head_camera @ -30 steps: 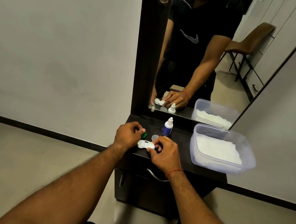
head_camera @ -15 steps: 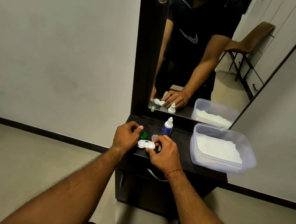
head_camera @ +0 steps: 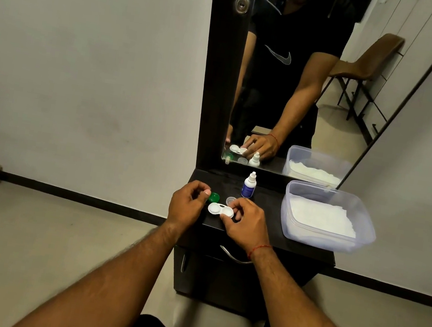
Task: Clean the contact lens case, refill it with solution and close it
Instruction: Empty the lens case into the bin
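Observation:
The white contact lens case (head_camera: 219, 209) lies on the black dresser top (head_camera: 261, 227) with both wells uncovered. My right hand (head_camera: 246, 222) pinches the case's right end with its fingertips. My left hand (head_camera: 188, 204) hovers just left of the case, fingers loosely curled and holding nothing. Its thumb tip sits beside the green cap (head_camera: 215, 197), which lies on the top behind the case. A clear cap (head_camera: 230, 200) rests right of the green one. The small white solution bottle (head_camera: 249, 186) stands upright and capped farther back.
A clear plastic tub (head_camera: 361, 237) with white tissue inside occupies the dresser's right side. A mirror (head_camera: 291, 90) rises behind the bottle. The dresser's front edge and drawer handle (head_camera: 231, 255) lie just below my hands.
My left hand has drawn back to the left off the green cap, which now lies in plain view on the top. My right hand keeps its hold on the case.

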